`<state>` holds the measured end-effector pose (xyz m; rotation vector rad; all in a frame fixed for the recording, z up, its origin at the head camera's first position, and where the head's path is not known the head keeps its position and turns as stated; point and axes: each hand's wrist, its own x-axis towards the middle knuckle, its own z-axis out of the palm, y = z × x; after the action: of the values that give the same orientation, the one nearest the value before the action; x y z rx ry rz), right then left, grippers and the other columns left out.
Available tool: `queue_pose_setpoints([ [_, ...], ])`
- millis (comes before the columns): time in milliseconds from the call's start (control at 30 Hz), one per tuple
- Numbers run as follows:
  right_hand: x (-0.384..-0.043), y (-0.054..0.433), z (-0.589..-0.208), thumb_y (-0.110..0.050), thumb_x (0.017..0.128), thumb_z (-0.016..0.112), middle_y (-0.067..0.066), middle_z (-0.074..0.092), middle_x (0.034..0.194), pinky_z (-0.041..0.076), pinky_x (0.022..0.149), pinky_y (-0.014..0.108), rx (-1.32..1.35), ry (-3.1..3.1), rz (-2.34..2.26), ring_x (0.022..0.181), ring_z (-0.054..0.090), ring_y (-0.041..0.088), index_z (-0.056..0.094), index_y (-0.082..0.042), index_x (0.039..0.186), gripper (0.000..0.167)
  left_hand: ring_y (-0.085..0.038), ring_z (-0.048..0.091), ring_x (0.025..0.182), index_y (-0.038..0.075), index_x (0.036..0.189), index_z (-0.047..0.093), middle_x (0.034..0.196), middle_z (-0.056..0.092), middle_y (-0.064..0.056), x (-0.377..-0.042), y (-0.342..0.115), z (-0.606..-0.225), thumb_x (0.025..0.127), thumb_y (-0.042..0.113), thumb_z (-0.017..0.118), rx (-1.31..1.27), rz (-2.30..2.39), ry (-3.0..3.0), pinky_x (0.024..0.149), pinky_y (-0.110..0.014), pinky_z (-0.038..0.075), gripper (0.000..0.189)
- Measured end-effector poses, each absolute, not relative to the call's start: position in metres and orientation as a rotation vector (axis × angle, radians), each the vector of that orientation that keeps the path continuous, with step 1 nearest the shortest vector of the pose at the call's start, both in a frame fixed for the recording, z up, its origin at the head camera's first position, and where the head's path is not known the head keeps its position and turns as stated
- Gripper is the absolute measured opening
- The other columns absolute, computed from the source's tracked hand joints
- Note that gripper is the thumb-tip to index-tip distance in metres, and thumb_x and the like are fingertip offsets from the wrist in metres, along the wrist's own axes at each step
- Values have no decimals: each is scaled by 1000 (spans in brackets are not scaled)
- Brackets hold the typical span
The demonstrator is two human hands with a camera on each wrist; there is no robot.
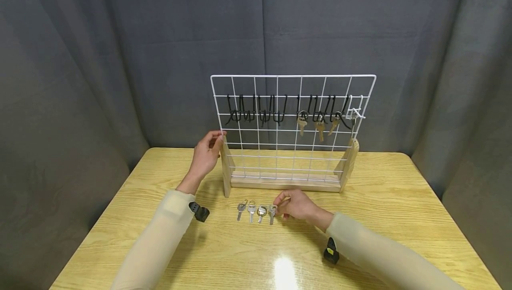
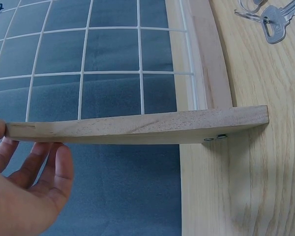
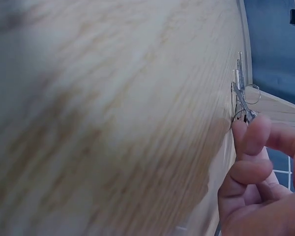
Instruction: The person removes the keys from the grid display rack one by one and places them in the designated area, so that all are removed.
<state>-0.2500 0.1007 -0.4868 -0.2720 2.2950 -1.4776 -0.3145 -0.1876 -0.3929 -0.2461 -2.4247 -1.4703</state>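
My left hand point(image 1: 206, 156) grips the top of the left wooden side piece point(image 2: 137, 125) of a white wire grid rack point(image 1: 288, 184), thumb on one side and fingers on the other. On the table before the rack lie several silver keys with rings, in a short row. At the row's right end my right hand point(image 1: 298, 204) pinches a silver key point(image 1: 272, 217) between thumb and forefinger. In the right wrist view this key point(image 3: 242, 101) is tilted up off the table, its head hidden by the fingertips. Left of it are a ringed key point(image 1: 251, 212) and others.
Black hooks point(image 1: 278, 114) line the grid's upper part. Several brass-coloured keys point(image 1: 320, 129) hang from hooks on the right half. A white wire hook point(image 1: 355, 111) sits at the grid's right edge, with a key ring below. Grey curtains point(image 1: 180, 37) stand behind the wooden table point(image 1: 192, 254).
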Motion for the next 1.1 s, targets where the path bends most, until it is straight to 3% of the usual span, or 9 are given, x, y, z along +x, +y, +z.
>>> queue_pose_setpoints([
  [233,-252,99,-489,-1,83,73,9,75,81,38,47,23,-304,2343,-1464,52,61,14,69,1,97,15,-26,64,107,14,130,62,123,66,-14,-315,-188,-393,107,33,48,-243,-1462,-2425,72,-25,52,33],
  [500,-254,99,-492,2,82,75,8,68,80,56,56,29,-338,2372,-1469,57,60,14,70,2,93,12,-26,63,107,14,130,62,122,65,-14,-315,-188,-393,107,33,47,-246,-1463,-2429,72,-26,52,33],
  [1100,-257,102,-493,1,84,74,9,69,82,57,58,31,-339,2392,-1451,60,61,15,72,2,91,7,-27,63,110,14,131,61,124,65,-13,-317,-189,-395,107,35,47,-264,-1482,-2425,75,-30,53,35],
])
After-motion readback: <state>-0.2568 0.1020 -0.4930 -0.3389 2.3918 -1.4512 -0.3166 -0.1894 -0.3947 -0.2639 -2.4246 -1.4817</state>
